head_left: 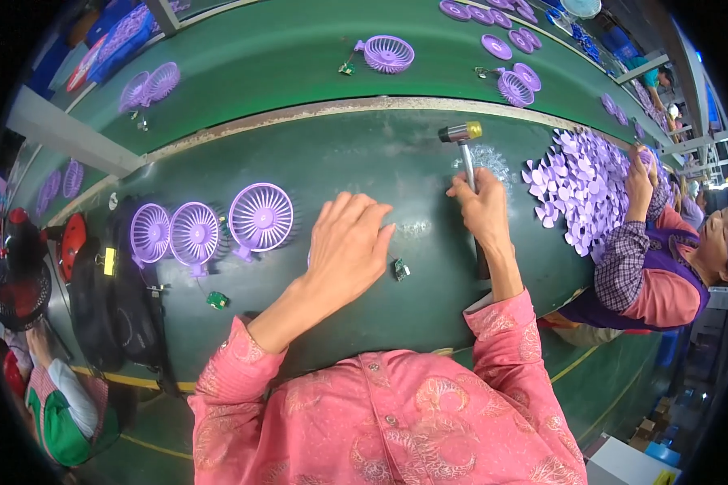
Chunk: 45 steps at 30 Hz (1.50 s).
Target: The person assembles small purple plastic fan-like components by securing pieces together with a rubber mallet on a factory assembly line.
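My right hand point(485, 206) is closed round the metal handle of a small mallet point(461, 132), whose black and yellow head points up and away from me. Palm down, my left hand point(349, 242) lies with its fingers stretched out and thumb apart. A sliver of purple shows at its left edge; what lies beneath the palm is hidden. A small green circuit board point(400, 269) sits just right of that wrist. Further left are three purple round fan grilles, one of them the larger grille point(261, 217), and another circuit board point(217, 300).
A heap of purple fan blades point(578, 190) spreads at the right, near a co-worker point(655, 267). Small clear pieces point(493, 160) lie behind the mallet. Beyond the table's raised edge, a green conveyor point(299, 56) carries purple fan parts. A black bag point(137, 299) lies at left.
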Tool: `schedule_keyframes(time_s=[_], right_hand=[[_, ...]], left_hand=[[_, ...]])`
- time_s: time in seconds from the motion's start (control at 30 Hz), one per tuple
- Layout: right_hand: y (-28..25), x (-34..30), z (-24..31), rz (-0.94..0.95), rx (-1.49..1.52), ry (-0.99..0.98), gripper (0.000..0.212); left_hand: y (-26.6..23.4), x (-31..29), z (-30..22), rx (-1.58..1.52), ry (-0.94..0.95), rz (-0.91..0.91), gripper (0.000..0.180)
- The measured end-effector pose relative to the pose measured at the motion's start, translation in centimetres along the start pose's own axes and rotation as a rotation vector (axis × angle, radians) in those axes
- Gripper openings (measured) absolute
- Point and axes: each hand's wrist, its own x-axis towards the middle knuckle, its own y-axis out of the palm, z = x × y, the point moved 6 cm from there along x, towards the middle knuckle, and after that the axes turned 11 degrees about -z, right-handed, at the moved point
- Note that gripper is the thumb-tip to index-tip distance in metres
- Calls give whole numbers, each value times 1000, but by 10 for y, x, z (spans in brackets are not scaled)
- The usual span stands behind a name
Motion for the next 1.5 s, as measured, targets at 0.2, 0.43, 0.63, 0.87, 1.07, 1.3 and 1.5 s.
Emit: schedule_keyframes(time_s=[0.2,0.43,0.63,0.87,1.07,1.3,1.5], right_hand=[[-6,10,-15,-22,-40,54,19],[3,26,-11,-56,-183,-157,23],[8,-10,7,216,254,306,13],[19,-53,33,429,390,397,14],[20,-60,44,378,524,378,22],[21,-61,37,328,535,337,19],[11,-55,35,234,657,459,12]], left_hand=[[14,5,4,25,-13,65,19],[18,5,4,17,-28,109,19],[28,19,13,-109,-166,105,17],[48,18,18,-164,-237,205,19],[46,14,21,-293,-455,250,21],[47,14,17,-193,-439,250,23],[34,21,21,154,-6,186,17]])
